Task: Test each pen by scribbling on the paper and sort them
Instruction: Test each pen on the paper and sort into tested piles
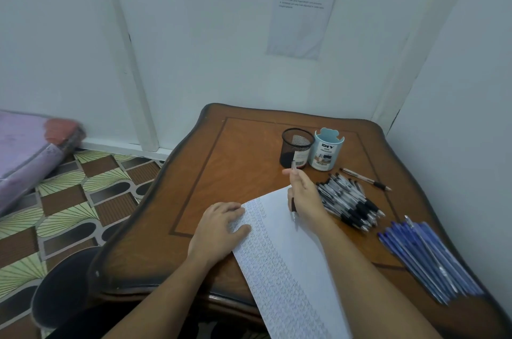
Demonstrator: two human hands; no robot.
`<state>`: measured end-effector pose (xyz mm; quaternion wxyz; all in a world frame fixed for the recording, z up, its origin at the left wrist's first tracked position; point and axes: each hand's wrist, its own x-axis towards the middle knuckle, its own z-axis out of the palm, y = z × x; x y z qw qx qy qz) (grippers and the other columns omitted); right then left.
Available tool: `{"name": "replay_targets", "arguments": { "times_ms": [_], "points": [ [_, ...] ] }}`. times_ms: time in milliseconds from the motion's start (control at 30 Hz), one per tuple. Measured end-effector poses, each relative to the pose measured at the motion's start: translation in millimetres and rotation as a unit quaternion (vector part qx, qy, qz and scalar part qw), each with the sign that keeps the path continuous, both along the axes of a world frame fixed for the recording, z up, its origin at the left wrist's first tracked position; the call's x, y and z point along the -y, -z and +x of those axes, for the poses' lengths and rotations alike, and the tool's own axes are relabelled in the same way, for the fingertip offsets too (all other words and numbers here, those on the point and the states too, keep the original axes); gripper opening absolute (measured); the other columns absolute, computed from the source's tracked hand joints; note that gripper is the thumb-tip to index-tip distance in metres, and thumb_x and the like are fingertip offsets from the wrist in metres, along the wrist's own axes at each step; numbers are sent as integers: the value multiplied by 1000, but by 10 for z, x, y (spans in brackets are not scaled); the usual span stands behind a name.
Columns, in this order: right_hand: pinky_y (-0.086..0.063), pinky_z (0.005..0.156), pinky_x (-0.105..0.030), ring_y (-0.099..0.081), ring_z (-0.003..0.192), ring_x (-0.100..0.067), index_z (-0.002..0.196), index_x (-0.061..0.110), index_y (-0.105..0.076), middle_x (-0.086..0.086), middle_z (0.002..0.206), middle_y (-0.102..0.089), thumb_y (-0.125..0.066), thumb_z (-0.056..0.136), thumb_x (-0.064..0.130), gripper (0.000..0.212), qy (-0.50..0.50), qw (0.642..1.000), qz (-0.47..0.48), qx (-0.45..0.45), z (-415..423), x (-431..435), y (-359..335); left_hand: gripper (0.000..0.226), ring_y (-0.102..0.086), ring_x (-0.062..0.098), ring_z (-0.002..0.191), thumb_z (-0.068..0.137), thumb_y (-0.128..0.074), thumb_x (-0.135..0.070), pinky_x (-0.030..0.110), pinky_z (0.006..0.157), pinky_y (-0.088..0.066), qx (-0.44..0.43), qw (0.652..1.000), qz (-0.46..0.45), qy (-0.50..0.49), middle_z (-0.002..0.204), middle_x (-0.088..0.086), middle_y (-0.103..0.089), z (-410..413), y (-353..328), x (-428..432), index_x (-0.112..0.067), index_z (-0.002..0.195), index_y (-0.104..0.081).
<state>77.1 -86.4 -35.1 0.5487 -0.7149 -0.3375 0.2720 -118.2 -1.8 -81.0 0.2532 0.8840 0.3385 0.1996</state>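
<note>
A long white paper [288,250] covered down its left side with scribbles lies across the wooden table [235,161]. My left hand [219,225] rests flat on the paper's left edge. My right hand [306,197] grips a black-grip pen [293,210] with its tip down on the paper's bare right part. Just right of that hand lies a heap of black pens [349,201], and one single black pen [365,179] lies apart behind it. A pile of blue pens [426,255] lies near the table's right edge.
A black mesh pen cup [296,147] and a light blue desk organizer cup [327,151] stand side by side at the back of the table. A printed sheet [302,6] hangs on the wall. A black bin [63,286] sits on the patterned floor at left.
</note>
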Motion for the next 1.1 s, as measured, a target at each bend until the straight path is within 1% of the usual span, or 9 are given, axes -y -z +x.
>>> {"name": "replay_targets", "arguments": {
  "times_ms": [67, 133, 267, 367, 500, 633, 767, 867, 1100],
  "points": [
    [-36, 68, -20, -47, 77, 1, 110, 24, -61, 18, 78, -50, -38, 106, 40, 29, 0, 1000, -1, 6, 13, 51, -28, 83, -35, 5, 130, 69, -31, -72, 26, 111, -24, -15, 1000, 1, 0, 135, -20, -51, 3, -14, 5, -25, 131, -61],
    [-33, 63, -25, -45, 69, -6, 99, 19, -60, 11, 71, -48, -45, 105, 35, 23, 8, 1000, -1, 9, 17, 109, -56, 84, -34, 5, 131, 68, -29, -72, 26, 111, -23, -26, 1000, 2, -1, 136, -21, -50, 6, -45, 19, -26, 132, -60],
    [-37, 61, -32, -48, 55, -12, 111, 12, -61, -1, 58, -50, -39, 106, 29, 28, 6, 997, -74, 1, 55, 200, -136, 82, -38, 9, 128, 66, -33, -69, 28, 108, -27, -50, 999, -3, -1, 135, -18, -52, 37, -124, 15, -25, 129, -63],
    [-40, 62, -32, -51, 61, -15, 113, 11, -60, -4, 62, -56, -41, 105, 25, 25, 3, 994, -110, -2, 93, 244, -181, 61, -40, 11, 125, 74, -49, -59, 31, 106, -32, -103, 995, 7, 0, 134, -20, -51, 100, -206, -20, -30, 127, -62],
    [-38, 47, -26, -58, 76, -20, 118, 16, -57, -6, 76, -63, -44, 101, 14, 21, -14, 989, -150, 6, 137, 297, -226, 46, -33, 11, 129, 86, -57, -47, 39, 106, -23, -145, 989, 15, -10, 138, -20, -45, 196, -282, -47, -34, 130, -58],
    [-44, 49, -26, -61, 80, -21, 119, 19, -56, -8, 84, -64, -47, 99, 10, 23, -19, 988, -152, 13, 199, 334, -298, 45, -25, 11, 133, 88, -55, -43, 40, 108, -16, -162, 987, 17, -1, 142, -18, -42, 279, -318, -96, -33, 133, -56],
    [-44, 46, -26, -52, 59, -17, 118, 13, -59, -7, 74, -58, -51, 96, 7, 25, -26, 988, -148, 28, 288, 344, -306, 42, -23, 11, 133, 90, -52, -39, 39, 106, -13, -171, 985, 20, 16, 143, -17, -42, 389, -334, -163, -35, 132, -55],
    [-44, 45, -25, -48, 51, -15, 120, 15, -59, -5, 70, -53, -53, 95, 6, 27, -18, 988, -149, 40, 349, 331, -307, 41, -26, 12, 130, 90, -50, -33, 38, 106, -13, -180, 983, 19, 29, 140, -16, -41, 484, -356, -204, -36, 131, -56],
    [-49, 50, -28, -51, 51, -17, 124, 16, -60, -7, 71, -58, -56, 95, 7, 30, -6, 989, -139, 46, 495, 256, -267, 46, -36, 10, 124, 87, -52, -29, 38, 104, -19, -181, 983, 8, 40, 135, -14, -44, 668, -373, -323, -34, 132, -56]
  ]
}}
